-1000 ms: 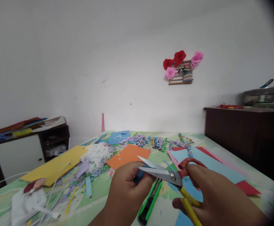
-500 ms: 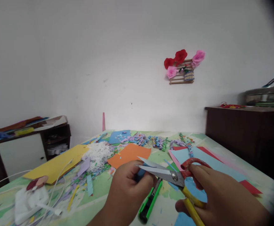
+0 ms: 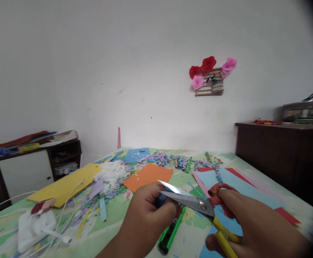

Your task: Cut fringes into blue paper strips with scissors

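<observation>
My right hand grips a pair of scissors with one red and one yellow handle loop. The blades point left, slightly apart, and their tips lie over the fingers of my left hand. Thumb and forefinger of that left hand pinch a small blue piece of paper, mostly hidden by the fingers and blades. Beneath the hands, a green and black utility knife rests on the table. Light blue paper shows below the scissors.
Orange paper, a heap of white shredded strips and yellow sheets cover the left and middle. Curled paper strips line the back. A white charger with cables sits front left; light blue sheets lie right.
The scissors and my right hand have shifted slightly right and down. My left hand stays almost in place, still pinching the blue paper.
</observation>
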The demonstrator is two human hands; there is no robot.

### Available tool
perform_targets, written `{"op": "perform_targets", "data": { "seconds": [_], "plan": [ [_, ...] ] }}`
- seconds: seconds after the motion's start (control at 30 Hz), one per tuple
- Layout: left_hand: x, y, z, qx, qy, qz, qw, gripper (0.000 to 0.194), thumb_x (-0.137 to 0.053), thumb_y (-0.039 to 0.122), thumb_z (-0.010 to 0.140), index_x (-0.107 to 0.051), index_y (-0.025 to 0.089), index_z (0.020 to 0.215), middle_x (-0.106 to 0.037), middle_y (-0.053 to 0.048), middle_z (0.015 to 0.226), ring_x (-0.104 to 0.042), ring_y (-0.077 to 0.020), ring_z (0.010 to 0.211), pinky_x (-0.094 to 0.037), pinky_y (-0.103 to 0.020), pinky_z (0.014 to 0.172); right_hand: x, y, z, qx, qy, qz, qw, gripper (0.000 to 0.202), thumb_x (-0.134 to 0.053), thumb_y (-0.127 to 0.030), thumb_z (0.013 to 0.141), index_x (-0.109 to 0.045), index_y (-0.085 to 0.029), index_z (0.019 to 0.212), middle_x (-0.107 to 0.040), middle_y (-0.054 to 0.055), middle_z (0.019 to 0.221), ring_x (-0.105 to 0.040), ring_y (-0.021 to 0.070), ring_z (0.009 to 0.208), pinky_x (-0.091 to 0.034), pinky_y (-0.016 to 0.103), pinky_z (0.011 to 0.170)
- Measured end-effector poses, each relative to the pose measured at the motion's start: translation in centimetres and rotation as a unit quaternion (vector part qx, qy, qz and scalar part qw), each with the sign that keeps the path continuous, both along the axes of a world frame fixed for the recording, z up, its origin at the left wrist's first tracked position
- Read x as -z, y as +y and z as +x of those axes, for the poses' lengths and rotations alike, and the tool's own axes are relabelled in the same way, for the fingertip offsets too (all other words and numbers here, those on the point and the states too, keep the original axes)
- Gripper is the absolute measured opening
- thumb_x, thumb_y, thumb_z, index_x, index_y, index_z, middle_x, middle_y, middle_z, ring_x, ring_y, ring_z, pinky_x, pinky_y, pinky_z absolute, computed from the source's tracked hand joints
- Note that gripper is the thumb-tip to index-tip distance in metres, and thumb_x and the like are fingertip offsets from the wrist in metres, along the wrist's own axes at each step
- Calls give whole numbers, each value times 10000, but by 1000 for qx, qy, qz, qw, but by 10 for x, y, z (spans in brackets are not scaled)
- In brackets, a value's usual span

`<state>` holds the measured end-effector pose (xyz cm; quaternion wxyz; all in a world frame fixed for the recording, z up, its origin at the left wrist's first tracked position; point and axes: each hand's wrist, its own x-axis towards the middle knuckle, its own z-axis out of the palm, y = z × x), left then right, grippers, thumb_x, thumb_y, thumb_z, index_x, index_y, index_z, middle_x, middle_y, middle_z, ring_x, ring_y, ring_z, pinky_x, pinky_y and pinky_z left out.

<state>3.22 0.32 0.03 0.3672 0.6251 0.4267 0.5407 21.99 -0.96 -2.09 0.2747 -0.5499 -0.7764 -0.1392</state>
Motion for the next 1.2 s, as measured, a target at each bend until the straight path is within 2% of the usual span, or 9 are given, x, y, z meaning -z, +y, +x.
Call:
{"op": "perform_targets", "data": {
  "seconds": [0.1,0.23,0.47,0.63,0.77,0.87,1.03,1.1,1.2],
  "plan": [
    [-1,2,-2,25,-32,-4,999,157,-501,133,566,-573,162,429,-498,41,417,-358,-71,401,-262,-181,404,1,-1,5,-11,71,-53,996,414,-669,-286,497,-550,-249,892,-650,50,829,-615,268,707,-470,341,557],
    [-1,6,-2,49,-90,14,995,197,-516,177,629,-602,167,452,-593,9,465,-518,-111,489,-396,-213,514,4,8,22,-84,147,-163,972,275,-588,-362,634,-575,-280,896,-646,18,722,-601,237,637,-449,298,505],
    [3,18,1,116,-195,-96,969,122,-562,207,665,-618,117,604,-654,-17,548,-578,-99,480,-433,-199,499,3,28,16,-289,357,-196,866,440,-362,-653,759,-490,-233,782,-491,-1,666,-474,166,588,-413,310,573],
    [6,27,5,117,-232,-101,960,287,-620,220,671,-494,154,921,-664,-7,529,-570,-113,439,-439,-217,480,9,26,2,-332,449,-188,808,403,-318,-638,782,-434,-253,795,-449,-26,676,-421,138,550,-397,289,562],
    [9,32,6,122,-247,-77,958,196,-612,207,667,-443,198,765,-665,2,531,-580,-128,442,-439,-234,479,14,24,3,-349,504,-202,764,374,-363,-608,785,-474,-258,855,-456,-23,661,-410,135,530,-376,267,501],
    [11,35,3,143,-249,-93,953,34,-577,175,648,-547,158,649,-689,-38,596,-621,-146,563,-455,-255,575,18,25,8,-355,505,-182,765,367,-329,-592,806,-491,-274,891,-475,-15,662,-420,143,531,-376,279,509],
    [15,39,1,215,-245,-96,940,283,-541,91,535,-668,142,783,-712,-91,802,-630,-229,811,-455,-316,711,16,26,14,-350,495,-166,778,350,-310,-580,818,-470,-274,870,-511,0,685,-436,150,516,-387,290,509],
    [16,41,3,165,-185,-69,966,256,-595,106,564,-655,164,806,-703,-67,783,-627,-213,781,-453,-301,684,12,26,15,-325,454,-164,813,373,-316,-605,802,-456,-259,811,-463,-24,617,-403,143,504,-375,280,504],
    [15,43,5,83,-111,-20,990,129,-629,196,614,-644,170,739,-644,-25,672,-580,-168,649,-426,-264,596,7,26,16,-216,381,-158,885,410,-387,-637,744,-450,-236,801,-422,-37,611,-394,142,523,-364,272,489]
  ]
}}
